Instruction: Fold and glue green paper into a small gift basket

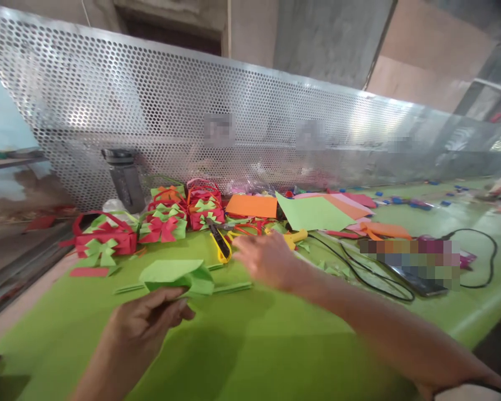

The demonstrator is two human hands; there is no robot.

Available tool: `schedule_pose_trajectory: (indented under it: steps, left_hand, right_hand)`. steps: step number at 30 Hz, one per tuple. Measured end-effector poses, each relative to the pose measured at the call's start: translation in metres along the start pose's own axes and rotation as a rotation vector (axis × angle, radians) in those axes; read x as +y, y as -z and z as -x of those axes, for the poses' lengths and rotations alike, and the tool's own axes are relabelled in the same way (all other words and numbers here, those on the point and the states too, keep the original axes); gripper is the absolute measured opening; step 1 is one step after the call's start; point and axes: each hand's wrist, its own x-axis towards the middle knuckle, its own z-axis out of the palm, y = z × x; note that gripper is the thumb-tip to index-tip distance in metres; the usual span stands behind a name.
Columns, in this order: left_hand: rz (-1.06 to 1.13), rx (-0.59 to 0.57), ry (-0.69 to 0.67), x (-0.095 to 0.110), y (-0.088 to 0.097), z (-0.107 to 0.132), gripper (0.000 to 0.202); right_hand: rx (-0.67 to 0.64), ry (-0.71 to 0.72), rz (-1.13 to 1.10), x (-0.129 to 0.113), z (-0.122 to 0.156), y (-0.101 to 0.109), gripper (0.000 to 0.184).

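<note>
My left hand (148, 317) pinched green paper (169, 272) toward the bench's (275, 351) left edge; my right hand's (267, 260) grip I couldn't tell.

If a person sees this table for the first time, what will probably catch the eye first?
Probably the red and green paper baskets with bows, grouped left of centre before the perforated metal panel. Next, perhaps the left hand, holding a folded green paper piece above the green tabletop.
</note>
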Motion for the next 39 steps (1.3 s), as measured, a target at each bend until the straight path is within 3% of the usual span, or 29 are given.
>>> schedule_pose_trajectory:
  steps: [3, 7, 13, 16, 26, 33, 36, 39]
  left_hand:
    - [0.021, 0.001, 0.004, 0.006, 0.002, -0.001, 0.023]
    - [0.064, -0.006, 0.018, 0.013, 0.003, -0.001, 0.029]
    - [0.186, 0.01, 0.07, 0.009, 0.002, -0.005, 0.034]
    - [0.289, 0.014, 0.095, 0.004, 0.004, -0.008, 0.031]
    - [0.486, 0.031, 0.144, 0.0, 0.007, -0.012, 0.023]
    - [0.505, 0.04, 0.109, 0.0, 0.007, -0.009, 0.017]
    - [0.492, 0.019, 0.078, 0.003, 0.007, -0.007, 0.016]
    - [0.47, 0.024, 0.039, 0.005, 0.007, -0.006, 0.015]
  right_hand:
    - [-0.118, -0.208, 0.117, 0.052, -0.009, -0.002, 0.021]
    - [-0.32, -0.322, 0.178, 0.098, -0.009, -0.019, 0.03]
    - [-0.508, -0.34, 0.18, 0.111, -0.007, -0.038, 0.03]
    - [-0.54, -0.332, 0.175, 0.116, -0.006, -0.042, 0.03]
    - [-0.378, -0.241, 0.036, 0.124, -0.001, -0.055, 0.027]
    - [-0.001, -0.29, -0.279, 0.131, -0.002, -0.034, 0.023]
    - [0.118, -0.281, -0.506, 0.118, -0.008, -0.023, 0.029]
    - [0.16, -0.244, -0.719, 0.09, -0.01, -0.013, 0.043]
